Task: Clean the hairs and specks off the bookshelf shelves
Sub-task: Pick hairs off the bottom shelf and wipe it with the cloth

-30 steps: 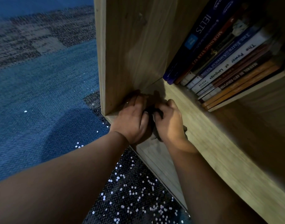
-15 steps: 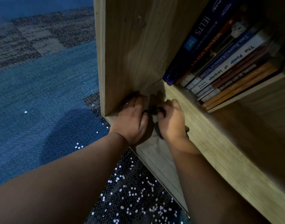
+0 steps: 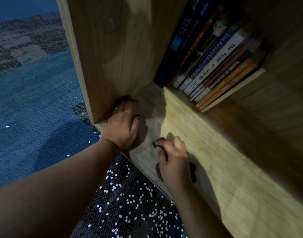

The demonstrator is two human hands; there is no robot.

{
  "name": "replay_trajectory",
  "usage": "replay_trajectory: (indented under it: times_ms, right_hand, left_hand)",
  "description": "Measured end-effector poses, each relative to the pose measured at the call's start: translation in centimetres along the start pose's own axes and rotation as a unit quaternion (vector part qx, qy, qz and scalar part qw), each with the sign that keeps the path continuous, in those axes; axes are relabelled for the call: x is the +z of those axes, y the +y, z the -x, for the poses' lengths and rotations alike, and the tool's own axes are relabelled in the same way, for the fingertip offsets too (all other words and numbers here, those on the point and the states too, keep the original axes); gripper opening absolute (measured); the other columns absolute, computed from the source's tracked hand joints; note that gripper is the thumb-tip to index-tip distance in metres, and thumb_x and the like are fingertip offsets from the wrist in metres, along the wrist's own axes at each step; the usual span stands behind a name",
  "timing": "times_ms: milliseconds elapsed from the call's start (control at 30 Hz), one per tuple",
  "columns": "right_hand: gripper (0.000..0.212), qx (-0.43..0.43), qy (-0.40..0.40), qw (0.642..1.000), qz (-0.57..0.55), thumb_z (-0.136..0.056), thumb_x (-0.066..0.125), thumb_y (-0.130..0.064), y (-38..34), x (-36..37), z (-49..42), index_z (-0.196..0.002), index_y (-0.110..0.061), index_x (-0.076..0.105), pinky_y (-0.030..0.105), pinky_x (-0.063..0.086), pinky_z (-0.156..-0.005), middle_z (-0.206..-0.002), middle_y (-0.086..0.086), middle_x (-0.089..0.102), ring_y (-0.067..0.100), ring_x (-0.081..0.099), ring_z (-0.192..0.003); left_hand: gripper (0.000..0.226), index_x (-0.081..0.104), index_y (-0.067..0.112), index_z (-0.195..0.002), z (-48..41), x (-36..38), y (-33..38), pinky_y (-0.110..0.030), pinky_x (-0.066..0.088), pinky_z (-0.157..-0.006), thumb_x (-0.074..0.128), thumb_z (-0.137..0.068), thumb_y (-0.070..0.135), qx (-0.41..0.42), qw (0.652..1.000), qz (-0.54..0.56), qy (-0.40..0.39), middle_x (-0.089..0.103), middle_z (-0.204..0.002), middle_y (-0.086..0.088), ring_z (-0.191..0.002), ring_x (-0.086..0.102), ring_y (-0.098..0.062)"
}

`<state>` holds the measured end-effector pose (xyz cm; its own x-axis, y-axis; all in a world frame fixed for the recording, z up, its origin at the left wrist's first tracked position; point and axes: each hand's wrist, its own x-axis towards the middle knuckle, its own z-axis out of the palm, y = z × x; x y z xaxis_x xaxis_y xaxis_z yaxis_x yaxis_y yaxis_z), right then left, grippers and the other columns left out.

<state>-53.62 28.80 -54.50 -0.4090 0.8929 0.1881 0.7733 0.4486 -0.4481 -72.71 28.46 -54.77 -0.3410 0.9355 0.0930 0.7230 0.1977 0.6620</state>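
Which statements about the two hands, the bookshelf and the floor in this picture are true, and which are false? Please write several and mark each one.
1. The left hand rests in the shelf corner, beside the side panel. True.
2. The right hand is empty. False: its grip closes round a dark object; what it is, I cannot tell.
3. The two hands touch each other. False: bare shelf board shows between them.
4. One white book spine reads "The Power of Language". True.
5. The carpet is red. False: it is blue.
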Motion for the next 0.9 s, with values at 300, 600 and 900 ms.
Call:
replay_trajectory:
  times_ms: [300, 600, 900]
  right_hand:
    - [0.012, 0.032, 0.008, 0.987, 0.156, -0.090, 0.052, -0.025, 1.2, -0.3, 4.9, -0.099, -0.019, 0.056, 0.036, 0.045, -0.077, -0.102, 0.004, 0.050, 0.023, 0.046, -0.094]
    - [0.017, 0.225, -0.046, 0.965, -0.129, -0.087, 0.061, -0.008, -3.4, -6.9, 3.5, -0.099, -0.019, 0.066, 0.025, 0.036, -0.076, -0.107, 0.004, 0.059, 0.023, 0.054, -0.097]
    - [0.016, 0.402, 0.088, 0.561, -0.719, -0.097, 0.046, -0.005, -4.7, -17.9, 10.9, -0.087, -0.011, 0.056, 0.040, 0.054, -0.077, -0.084, 0.012, 0.066, 0.025, 0.063, -0.075]
  left_hand:
    - [0.059, 0.044, 0.006, -0.132, 2.0, -1.8, 1.6, -0.045, 0.038, -0.101, 0.041, -0.085, 0.043, -0.015, 0.996, -0.008, -0.085, 0.046, -0.132, -0.016, -0.120, 0.041, -0.034]
    - [0.009, 0.057, 0.014, -0.106, 17.5, -5.0, 8.0, -0.018, 0.040, -0.059, 0.051, -0.100, 0.016, -0.266, 0.915, 0.243, -0.179, 0.060, -0.088, 0.001, -0.074, 0.053, -0.014]
    - [0.029, 0.066, 0.010, -0.118, 17.0, -5.7, 16.2, -0.035, 0.058, -0.071, 0.059, -0.092, 0.021, -0.308, 0.720, 0.530, -0.325, 0.071, -0.112, -0.016, -0.089, 0.071, -0.025]
